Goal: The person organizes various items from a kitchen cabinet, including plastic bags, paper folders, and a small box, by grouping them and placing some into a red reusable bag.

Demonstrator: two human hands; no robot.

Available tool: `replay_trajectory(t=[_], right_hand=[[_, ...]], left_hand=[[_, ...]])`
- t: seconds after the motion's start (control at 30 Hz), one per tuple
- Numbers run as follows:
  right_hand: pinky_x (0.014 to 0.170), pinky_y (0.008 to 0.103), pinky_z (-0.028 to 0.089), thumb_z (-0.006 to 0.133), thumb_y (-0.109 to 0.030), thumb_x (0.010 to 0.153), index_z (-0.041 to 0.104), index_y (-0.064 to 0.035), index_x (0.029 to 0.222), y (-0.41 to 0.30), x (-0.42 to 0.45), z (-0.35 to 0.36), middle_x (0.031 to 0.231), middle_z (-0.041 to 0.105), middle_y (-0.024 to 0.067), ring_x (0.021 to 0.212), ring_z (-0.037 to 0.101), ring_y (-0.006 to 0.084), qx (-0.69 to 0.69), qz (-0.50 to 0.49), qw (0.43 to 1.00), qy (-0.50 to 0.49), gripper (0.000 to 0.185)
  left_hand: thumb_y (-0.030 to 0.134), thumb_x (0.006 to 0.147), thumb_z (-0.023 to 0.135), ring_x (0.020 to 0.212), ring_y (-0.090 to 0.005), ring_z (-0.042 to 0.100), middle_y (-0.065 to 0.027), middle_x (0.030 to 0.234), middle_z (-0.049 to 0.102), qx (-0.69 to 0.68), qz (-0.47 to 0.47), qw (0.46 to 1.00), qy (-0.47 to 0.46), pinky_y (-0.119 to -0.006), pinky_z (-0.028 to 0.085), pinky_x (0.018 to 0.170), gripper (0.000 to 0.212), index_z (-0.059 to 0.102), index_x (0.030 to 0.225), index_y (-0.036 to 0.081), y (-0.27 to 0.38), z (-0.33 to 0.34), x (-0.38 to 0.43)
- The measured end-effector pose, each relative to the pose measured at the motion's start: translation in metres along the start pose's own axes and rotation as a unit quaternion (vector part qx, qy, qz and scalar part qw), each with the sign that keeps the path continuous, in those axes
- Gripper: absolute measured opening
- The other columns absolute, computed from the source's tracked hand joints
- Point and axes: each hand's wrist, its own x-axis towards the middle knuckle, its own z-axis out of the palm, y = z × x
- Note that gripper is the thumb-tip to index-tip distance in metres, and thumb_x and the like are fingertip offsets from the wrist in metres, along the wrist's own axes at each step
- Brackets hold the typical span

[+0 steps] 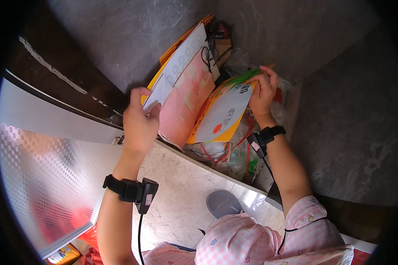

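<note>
Several folded paper bags stand side by side inside a low cabinet. My left hand pinches the near edge of a white paper bag, its thumb beside a pink paper bag with pale printed shapes. Behind the white one shows the edge of an orange bag. On the right, my right hand grips the upper corner of a yellow, white and green printed bag, which leans away from the pink one. Black cord handles lie by the tops of the bags. Both wrists wear black straps with small devices.
Clear plastic bags and a red ribbon lie in the cabinet bottom. Dark grey panels rise at the right. An open patterned cabinet door stands at the left. A grey slipper is on the tiled floor.
</note>
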Motion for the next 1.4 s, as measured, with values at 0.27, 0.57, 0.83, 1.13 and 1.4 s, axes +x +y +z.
replay_trajectory(t=[0.27,0.57,0.83,1.13,1.4], right_hand=[[0.103,0.0446,0.028,0.053,-0.003,0.079,0.050,-0.0191,0.129,-0.039,0.001,0.012,0.143,0.016,0.0243,0.126,0.025,0.0424,-0.047,0.030,0.994,-0.090,0.052],[0.102,0.0426,0.031,0.065,-0.038,0.082,0.000,-0.0047,0.144,-0.125,0.005,0.021,0.139,0.028,0.0194,0.126,0.032,0.0302,0.469,0.451,0.733,-0.197,0.096],[0.088,0.0536,0.041,0.048,-0.059,0.086,0.041,-0.0099,0.124,-0.119,-0.003,0.022,0.120,0.048,0.0095,0.106,0.049,0.0244,0.558,0.559,0.574,-0.215,0.063],[0.096,0.0600,0.030,0.044,-0.062,0.086,0.034,-0.0075,0.133,-0.115,-0.030,0.018,0.135,0.037,0.0098,0.121,0.039,0.0267,0.460,0.673,0.550,-0.182,0.072],[0.100,0.0485,0.023,0.049,-0.056,0.085,0.035,-0.0179,0.134,-0.074,-0.056,0.021,0.128,0.042,0.0057,0.121,0.036,0.0241,0.427,0.689,0.581,-0.068,0.064]], left_hand=[[-0.001,0.081,0.056,0.075,-0.0370,0.062,-0.0239,0.082,0.061,0.000,-0.016,1.000,-0.011,-0.039,0.048,0.066,0.044,0.044,0.121,0.011,0.004,0.003,-0.003],[0.008,0.088,0.054,0.086,-0.0250,0.065,-0.0206,0.094,0.062,0.045,0.012,0.993,-0.108,-0.030,0.048,0.074,0.038,0.046,0.125,0.008,0.032,-0.001,-0.024],[0.035,0.076,0.068,0.074,-0.0342,0.065,-0.0206,0.076,0.064,0.064,0.064,0.990,-0.104,-0.042,0.051,0.066,0.043,0.057,0.104,0.004,0.075,0.010,-0.018],[0.009,0.073,0.060,0.084,-0.0388,0.063,-0.0222,0.089,0.064,0.256,-0.025,0.934,-0.248,-0.043,0.051,0.077,0.028,0.062,0.099,0.002,0.054,0.038,0.007],[0.007,0.077,0.058,0.069,-0.0414,0.058,-0.0239,0.073,0.059,0.101,0.039,0.988,-0.106,-0.044,0.047,0.062,0.018,0.060,0.094,0.002,0.050,-0.029,-0.036]])
